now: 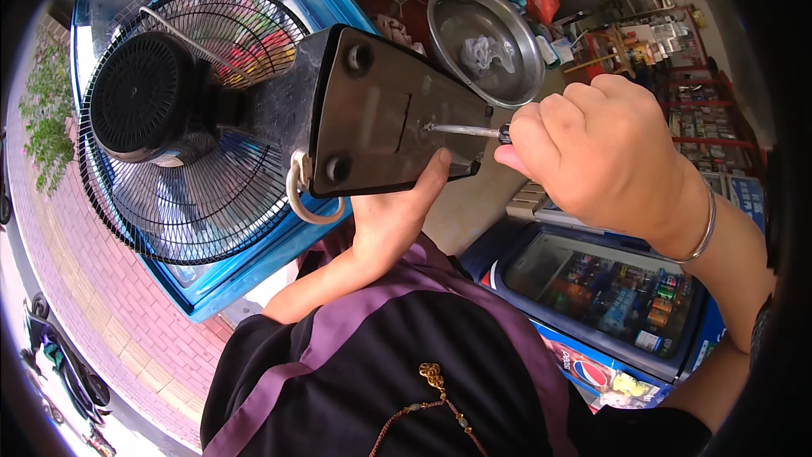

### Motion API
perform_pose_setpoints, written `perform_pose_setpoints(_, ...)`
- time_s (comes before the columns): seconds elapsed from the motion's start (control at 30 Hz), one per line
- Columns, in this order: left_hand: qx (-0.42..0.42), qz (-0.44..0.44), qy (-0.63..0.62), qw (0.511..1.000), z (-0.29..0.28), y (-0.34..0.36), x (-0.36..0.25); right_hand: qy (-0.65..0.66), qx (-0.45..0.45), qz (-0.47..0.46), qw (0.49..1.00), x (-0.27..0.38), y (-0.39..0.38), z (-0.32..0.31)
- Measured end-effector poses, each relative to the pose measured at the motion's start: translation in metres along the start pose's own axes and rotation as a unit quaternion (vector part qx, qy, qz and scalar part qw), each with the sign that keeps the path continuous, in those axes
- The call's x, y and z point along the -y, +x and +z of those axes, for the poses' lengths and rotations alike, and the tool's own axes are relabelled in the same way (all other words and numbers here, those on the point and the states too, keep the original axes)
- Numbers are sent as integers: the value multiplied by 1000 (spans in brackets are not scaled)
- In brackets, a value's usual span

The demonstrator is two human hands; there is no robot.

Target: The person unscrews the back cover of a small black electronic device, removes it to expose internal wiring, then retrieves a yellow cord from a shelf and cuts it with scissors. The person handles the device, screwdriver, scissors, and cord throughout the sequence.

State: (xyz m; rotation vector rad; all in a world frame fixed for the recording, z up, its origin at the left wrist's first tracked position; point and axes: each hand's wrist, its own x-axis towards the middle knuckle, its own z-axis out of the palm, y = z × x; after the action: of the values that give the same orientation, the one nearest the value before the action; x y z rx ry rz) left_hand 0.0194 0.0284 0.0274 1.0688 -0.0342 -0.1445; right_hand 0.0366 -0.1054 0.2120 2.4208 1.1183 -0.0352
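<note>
A black electric fan (144,93) lies on its side, its wire cage at the left and the flat underside of its base (372,114) facing right. My left hand (393,216) grips the lower edge of that base, thumb on the underside and the other fingers hidden behind it. My right hand (592,140) is closed round the dark handle of a screwdriver (469,130). Its metal shaft points left, and the tip meets the base near the middle. A pale power cord (298,190) loops below the base.
Under the fan stands a blue-framed glass-topped case (199,300). Beyond the base sits a metal basin (440,13) with a crumpled clear plastic bag (486,52) inside. A drinks freezer (592,288) is at the lower right; stocked shelves (710,101) line the far right. Brick paving (93,245) runs along the left.
</note>
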Motion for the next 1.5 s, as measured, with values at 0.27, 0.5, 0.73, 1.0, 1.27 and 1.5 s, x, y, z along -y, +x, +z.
perform_pose_setpoints(0.27,11,-10,-10,1000,-2,-1,6,-41,-61,-6,997,8,-3,-1)
perform_pose_setpoints(0.5,7,12,-33,999,1,1,3,544,-19,311,779,15,-11,-15)
perform_pose_setpoints(0.73,-7,20,-52,998,2,3,6,671,86,469,567,15,-4,-24)
perform_pose_setpoints(1.0,-7,12,-10,1000,0,3,0,304,68,216,926,6,4,-11)
perform_pose_setpoints(1.27,-7,33,1,999,2,6,7,-42,-100,-135,985,-9,17,-9)
perform_pose_setpoints(1.5,-13,17,-13,1000,1,2,-1,13,-125,25,992,-1,2,3)
